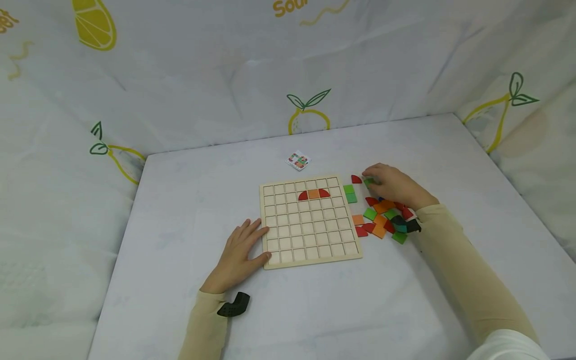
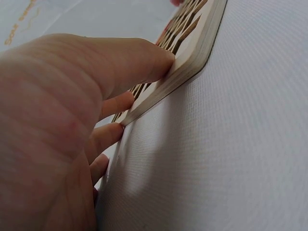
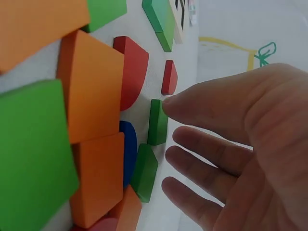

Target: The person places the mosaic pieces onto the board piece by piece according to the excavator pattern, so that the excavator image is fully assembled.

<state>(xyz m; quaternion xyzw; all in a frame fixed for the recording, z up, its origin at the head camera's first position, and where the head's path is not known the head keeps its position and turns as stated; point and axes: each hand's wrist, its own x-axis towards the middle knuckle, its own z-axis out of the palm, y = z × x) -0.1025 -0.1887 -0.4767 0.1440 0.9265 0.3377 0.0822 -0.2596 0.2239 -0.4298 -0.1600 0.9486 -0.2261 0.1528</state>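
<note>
A wooden grid board [image 1: 312, 261] lies on the white table, with an orange square [image 1: 313, 194] between two red quarter-round pieces in an upper row. My left hand [image 1: 238, 257] rests at its lower left edge, thumb and fingertips on the frame. To the right of the board, my right hand [image 1: 396, 186] reaches over loose pieces. Seen from the right wrist, its thumb tip is right at the top of a green block [image 3: 157, 122], and the other fingers are spread apart beside it. A red quarter-round piece [image 3: 169, 78] lies just beyond that block.
Loose orange, green, red, blue and dark pieces [image 1: 379, 220] are heaped right of the board. Two green squares [image 1: 350, 193] and an orange square [image 1: 357, 219] lie along its right edge. A small pattern card [image 1: 298, 160] sits behind the board; a printed white curtain [image 1: 216, 100] hangs at the back.
</note>
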